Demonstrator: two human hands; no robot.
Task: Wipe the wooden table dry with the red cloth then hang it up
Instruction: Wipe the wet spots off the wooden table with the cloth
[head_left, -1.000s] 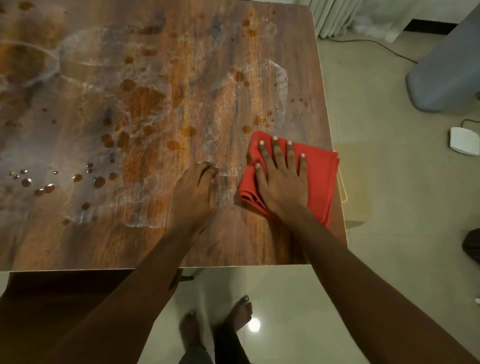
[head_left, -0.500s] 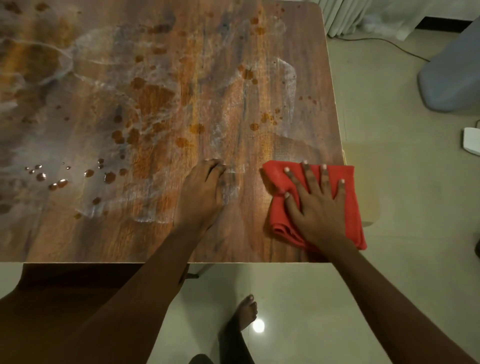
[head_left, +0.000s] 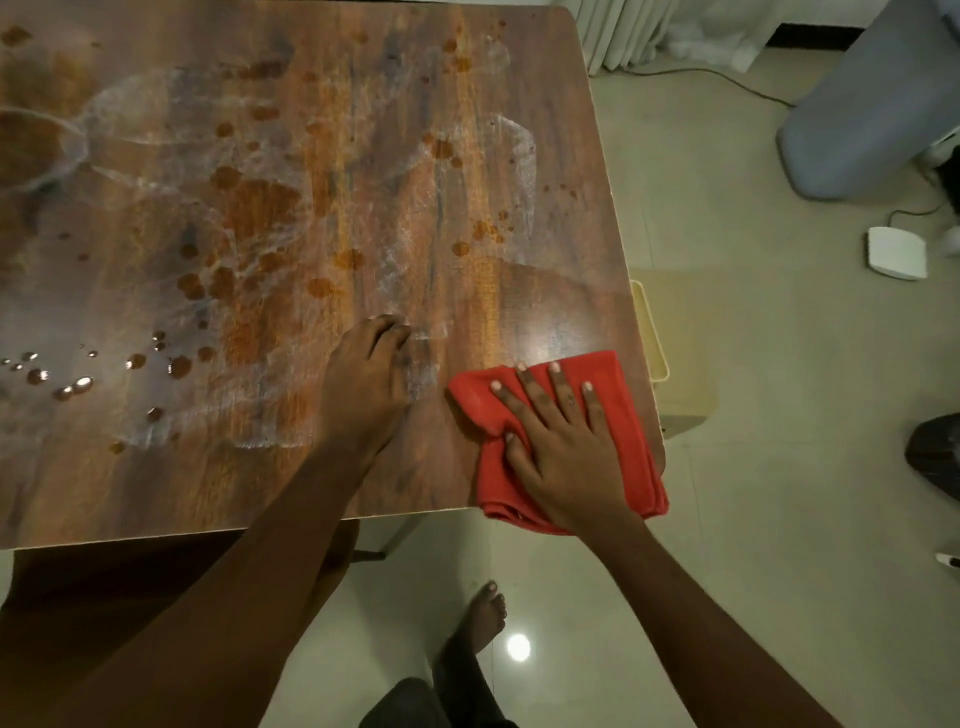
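Note:
The wooden table (head_left: 561, 171) fills the upper left of the head view, streaked with wet smears and drops. A folded red cloth (head_left: 631, 415) lies at its near right corner, overhanging the front edge a little. My right hand (head_left: 558, 447) presses flat on the cloth with fingers spread, the thumb pinching a fold. My left hand (head_left: 366, 382) rests on the tabletop just left of the cloth, fingers curled down, holding nothing.
Water drops (head_left: 67, 384) sit at the near left of the table. A cream bin (head_left: 670, 364) stands under the right edge. On the tiled floor are a white box (head_left: 896, 254), a cable and a grey covered object (head_left: 872, 109). My foot (head_left: 480, 623) is below the table's front edge.
My right hand has dragged the red cloth toward me and to the right, from mid-table to the near right corner, leaving a drier patch behind. My left hand has stayed put.

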